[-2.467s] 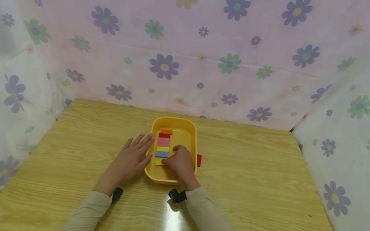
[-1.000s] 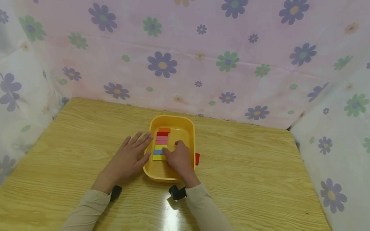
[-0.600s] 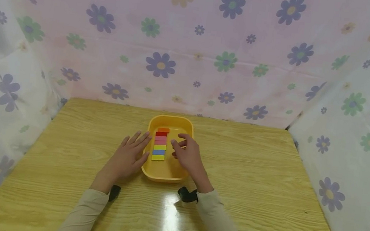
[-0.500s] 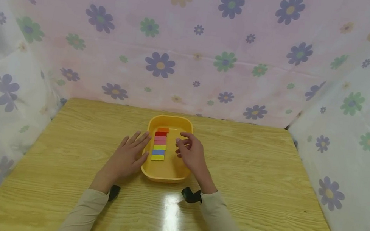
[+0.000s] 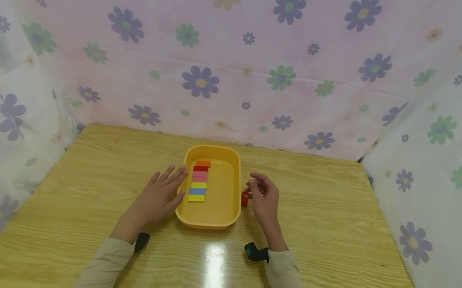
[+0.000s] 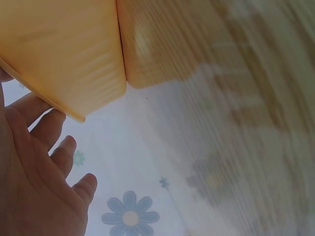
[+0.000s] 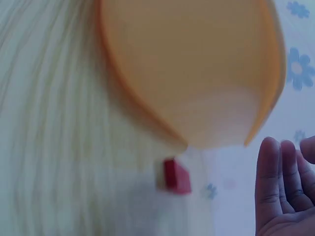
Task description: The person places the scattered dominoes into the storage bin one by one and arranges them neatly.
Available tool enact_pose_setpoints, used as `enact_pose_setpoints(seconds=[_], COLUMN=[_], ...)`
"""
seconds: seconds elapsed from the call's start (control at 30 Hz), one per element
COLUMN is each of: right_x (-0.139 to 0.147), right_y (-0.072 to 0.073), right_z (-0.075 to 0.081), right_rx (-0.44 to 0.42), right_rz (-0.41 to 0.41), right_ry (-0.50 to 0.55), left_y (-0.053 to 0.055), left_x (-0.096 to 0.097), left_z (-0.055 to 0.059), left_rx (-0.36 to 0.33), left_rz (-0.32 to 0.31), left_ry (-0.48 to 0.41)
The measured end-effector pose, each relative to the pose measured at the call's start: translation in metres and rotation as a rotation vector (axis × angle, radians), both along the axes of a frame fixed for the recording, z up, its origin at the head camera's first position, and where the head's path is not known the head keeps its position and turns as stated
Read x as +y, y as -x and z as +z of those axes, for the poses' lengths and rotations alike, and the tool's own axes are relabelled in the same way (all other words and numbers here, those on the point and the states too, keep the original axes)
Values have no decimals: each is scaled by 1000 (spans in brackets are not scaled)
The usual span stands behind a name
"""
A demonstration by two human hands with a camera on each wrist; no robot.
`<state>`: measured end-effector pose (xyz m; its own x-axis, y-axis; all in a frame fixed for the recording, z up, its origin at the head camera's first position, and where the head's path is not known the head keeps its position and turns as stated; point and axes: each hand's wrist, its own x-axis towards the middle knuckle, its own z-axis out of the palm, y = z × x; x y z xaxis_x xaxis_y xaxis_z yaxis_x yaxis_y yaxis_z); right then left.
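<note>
A yellow plastic tray (image 5: 218,209) stands on the wooden table. Along its left inner side runs a column of thin domino-like blocks (image 5: 198,184): orange at the far end, then red, pink, yellow, blue and yellow. The left hand (image 5: 156,202) rests spread at the left rim; in the left wrist view its fingers (image 6: 63,155) touch the tray's edge. Beyond the right rim hovers the right hand (image 5: 264,202), fingers loosely bent and holding nothing. Beside its fingertips a red block (image 5: 244,199) sits on the table, apart from the hand in the right wrist view.
A flowered cloth (image 5: 245,60) encloses the table at the back and both sides. Dark wrist cameras (image 5: 255,252) sit at both cuffs. The wooden tabletop (image 5: 326,212) stretches out on either side of the tray.
The near yellow block was straightened against the blue one. The right hand then lifted off the column and moved right, out over the tray's rim to the red block. The left hand stayed.
</note>
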<state>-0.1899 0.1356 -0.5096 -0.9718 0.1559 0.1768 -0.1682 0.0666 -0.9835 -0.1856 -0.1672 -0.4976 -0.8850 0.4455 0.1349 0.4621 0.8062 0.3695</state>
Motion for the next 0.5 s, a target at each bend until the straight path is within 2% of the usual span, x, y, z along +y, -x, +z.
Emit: enact_pose_setpoints(seconds=[0.17, 0.23, 0.4, 0.5], right_x=[15, 17, 26, 31], right_y=[1, -3, -2, 3], right_z=[-11, -4, -7, -19], right_rx=[-22, -65, -149, -128], right_rz=[22, 61, 148, 174], right_ry=[-85, -123, -259, -326], left_y=[0, -1, -1, -1], left_x=[0, 0, 0, 0], left_z=[-3, -3, -4, -4], left_rx=[8, 9, 10, 12], left_rz=[0, 1, 0, 0], left_ry=[3, 0, -13, -20])
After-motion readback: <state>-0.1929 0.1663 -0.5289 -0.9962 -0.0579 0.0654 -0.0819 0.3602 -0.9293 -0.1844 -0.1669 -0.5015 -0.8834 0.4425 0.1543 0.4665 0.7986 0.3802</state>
